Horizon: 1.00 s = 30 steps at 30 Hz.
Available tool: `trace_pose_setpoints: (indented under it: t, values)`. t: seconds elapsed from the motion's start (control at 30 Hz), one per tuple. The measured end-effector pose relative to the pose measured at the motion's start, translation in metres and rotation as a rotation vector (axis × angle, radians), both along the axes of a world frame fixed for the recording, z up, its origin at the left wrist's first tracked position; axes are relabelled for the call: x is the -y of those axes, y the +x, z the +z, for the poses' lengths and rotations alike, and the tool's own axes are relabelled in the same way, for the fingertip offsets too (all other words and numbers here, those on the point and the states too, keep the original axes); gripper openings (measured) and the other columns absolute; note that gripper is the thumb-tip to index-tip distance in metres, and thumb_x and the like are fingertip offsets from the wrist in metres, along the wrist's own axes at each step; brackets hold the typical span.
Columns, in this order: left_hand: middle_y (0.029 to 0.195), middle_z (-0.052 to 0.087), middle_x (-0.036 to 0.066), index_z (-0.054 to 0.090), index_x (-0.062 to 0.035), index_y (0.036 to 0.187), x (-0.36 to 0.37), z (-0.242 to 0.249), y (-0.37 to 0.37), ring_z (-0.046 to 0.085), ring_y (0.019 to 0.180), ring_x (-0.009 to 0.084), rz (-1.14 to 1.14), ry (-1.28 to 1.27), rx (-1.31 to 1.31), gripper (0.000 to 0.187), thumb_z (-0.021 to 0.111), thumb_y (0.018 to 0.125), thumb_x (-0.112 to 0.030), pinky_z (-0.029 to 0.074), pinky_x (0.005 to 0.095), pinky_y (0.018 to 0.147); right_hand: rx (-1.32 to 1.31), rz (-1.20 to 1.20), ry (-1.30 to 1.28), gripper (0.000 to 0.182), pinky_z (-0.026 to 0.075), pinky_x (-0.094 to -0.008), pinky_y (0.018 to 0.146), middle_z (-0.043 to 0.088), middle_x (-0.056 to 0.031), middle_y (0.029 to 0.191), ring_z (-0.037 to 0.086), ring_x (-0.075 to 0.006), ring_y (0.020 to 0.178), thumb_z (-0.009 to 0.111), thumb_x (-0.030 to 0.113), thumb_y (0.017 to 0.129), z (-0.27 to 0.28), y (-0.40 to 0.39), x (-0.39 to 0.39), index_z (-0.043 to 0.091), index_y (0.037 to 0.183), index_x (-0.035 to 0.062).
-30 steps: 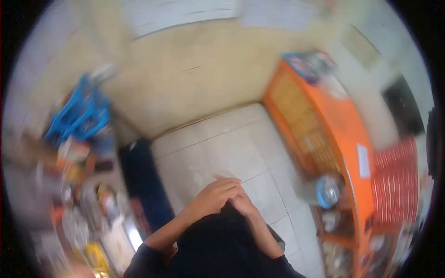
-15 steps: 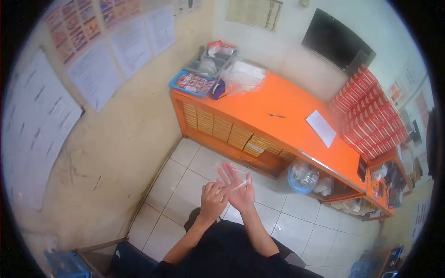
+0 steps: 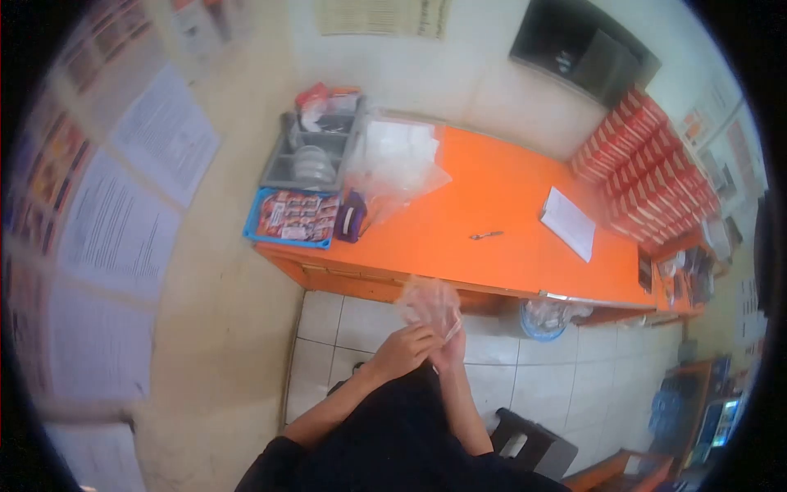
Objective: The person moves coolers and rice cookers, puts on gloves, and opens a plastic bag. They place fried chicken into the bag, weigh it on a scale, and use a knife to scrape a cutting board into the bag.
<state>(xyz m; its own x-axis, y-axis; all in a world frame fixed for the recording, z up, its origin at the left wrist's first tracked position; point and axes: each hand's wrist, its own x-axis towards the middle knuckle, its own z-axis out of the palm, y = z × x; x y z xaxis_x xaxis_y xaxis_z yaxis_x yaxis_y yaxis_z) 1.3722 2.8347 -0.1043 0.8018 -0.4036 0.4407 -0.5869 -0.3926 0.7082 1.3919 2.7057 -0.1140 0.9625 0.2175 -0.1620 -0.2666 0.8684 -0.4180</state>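
Observation:
A thin, clear plastic disposable glove [image 3: 428, 300] covers the fingers of my right hand [image 3: 448, 354], just in front of the counter's edge. Through the film the fingers look stretched out, though the plastic blurs their outline. My left hand [image 3: 403, 351] is closed, its bent fingers pinching the glove's plastic beside the right palm. Both hands are close together above the tiled floor.
An orange counter [image 3: 508, 209] stands ahead, bearing a grey organizer [image 3: 280, 168], a blue tray [image 3: 252, 220], plastic bags [image 3: 402, 164], a pen [image 3: 487, 235], papers [image 3: 568, 225] and stacked red boxes [image 3: 648, 168]. A lined bin [image 3: 543, 328] stands below; a wall is at left.
The view has turned left and come nearer the counter. The plastic now stands wider around my right hand's fingers, while my left hand keeps hold beside it.

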Motion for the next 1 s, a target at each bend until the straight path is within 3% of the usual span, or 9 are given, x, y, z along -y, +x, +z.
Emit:
trace_pose_setpoints:
  t: [0.2,0.3,0.37,0.43,0.53,0.6,0.63,0.67,1.0]
  values:
    - [0.087,0.065,0.012,0.068,-0.0026,0.092,-0.019,-0.027,0.167,0.062,0.080,0.0284,-0.363,0.011,-0.458,0.016,0.065,0.088,-0.017,0.050,0.0386,0.073,-0.201,-0.373,0.277,0.055,0.034,-0.0684,0.106,0.051,-0.0082,0.127,0.046,-0.0269,0.125,0.046,0.059,0.097,-0.058,0.091,0.032,0.049,0.136,0.0206]
    - [0.086,0.064,0.018,0.063,0.0020,0.085,-0.033,-0.090,0.339,0.059,0.077,0.0329,-0.048,0.430,-0.468,0.020,0.053,0.090,-0.014,0.047,0.0427,0.073,-0.194,-0.453,0.168,0.053,0.033,-0.0680,0.107,0.048,-0.0045,0.121,0.044,-0.0239,0.124,0.047,0.059,0.096,-0.072,0.139,0.061,0.052,0.133,0.0211]
    - [0.088,0.066,0.025,0.067,0.0024,0.089,-0.047,-0.204,0.435,0.062,0.082,0.0382,0.230,0.346,-0.144,0.021,0.049,0.087,-0.006,0.048,0.0478,0.075,-0.252,-0.500,0.097,0.054,0.034,-0.0667,0.107,0.046,-0.0036,0.120,0.042,-0.0229,0.124,0.047,0.060,0.096,-0.085,0.158,0.078,0.051,0.133,0.0213]
    - [0.092,0.066,0.024,0.067,0.0007,0.097,-0.045,-0.201,0.489,0.062,0.086,0.0384,0.447,0.148,-0.322,0.022,0.048,0.089,-0.007,0.047,0.0494,0.079,-0.303,-0.557,0.067,0.055,0.036,-0.0645,0.106,0.045,-0.0033,0.120,0.042,-0.0225,0.124,0.046,0.061,0.096,-0.099,0.174,0.092,0.051,0.134,0.0214]
    - [0.095,0.065,0.023,0.067,-0.0011,0.102,-0.049,-0.172,0.531,0.061,0.088,0.0380,0.470,0.060,-0.389,0.023,0.049,0.090,-0.010,0.047,0.0497,0.081,-0.380,-0.628,0.069,0.056,0.039,-0.0594,0.106,0.046,-0.0039,0.122,0.042,-0.0226,0.124,0.045,0.061,0.096,-0.118,0.171,0.102,0.050,0.135,0.0211]
    - [0.103,0.067,0.027,0.070,0.0002,0.094,-0.046,-0.214,0.559,0.062,0.085,0.0411,0.510,0.150,-0.157,0.022,0.050,0.089,-0.007,0.048,0.0480,0.082,-0.397,-0.680,0.076,0.057,0.040,-0.0558,0.105,0.046,-0.0043,0.124,0.042,-0.0226,0.124,0.044,0.061,0.096,-0.125,0.167,0.100,0.048,0.136,0.0209]
    - [0.086,0.067,0.022,0.068,0.0003,0.087,-0.064,-0.282,0.585,0.061,0.076,0.0378,0.229,0.615,-0.074,0.019,0.055,0.086,-0.014,0.049,0.0431,0.073,-0.455,-0.692,0.057,0.058,0.041,-0.0543,0.105,0.045,-0.0047,0.126,0.042,-0.0227,0.125,0.044,0.062,0.096,-0.129,0.168,0.097,0.048,0.137,0.0207]
    - [0.086,0.067,0.021,0.068,0.0002,0.088,-0.066,-0.297,0.591,0.061,0.075,0.0375,0.199,0.686,-0.085,0.019,0.055,0.086,-0.014,0.049,0.0429,0.072,-0.511,-0.717,0.038,0.059,0.041,-0.0529,0.104,0.045,-0.0051,0.128,0.042,-0.0228,0.125,0.044,0.062,0.096,-0.132,0.166,0.092,0.047,0.137,0.0206]
    - [0.085,0.066,0.019,0.066,-0.0005,0.091,-0.040,-0.227,0.597,0.061,0.073,0.0346,0.345,0.546,-0.209,0.016,0.058,0.084,-0.012,0.049,0.0412,0.070,-0.801,-1.100,0.021,0.064,0.040,-0.0481,0.104,0.040,-0.0088,0.135,0.041,-0.0247,0.128,0.045,0.064,0.095,-0.130,0.075,0.024,0.044,0.141,0.0194]
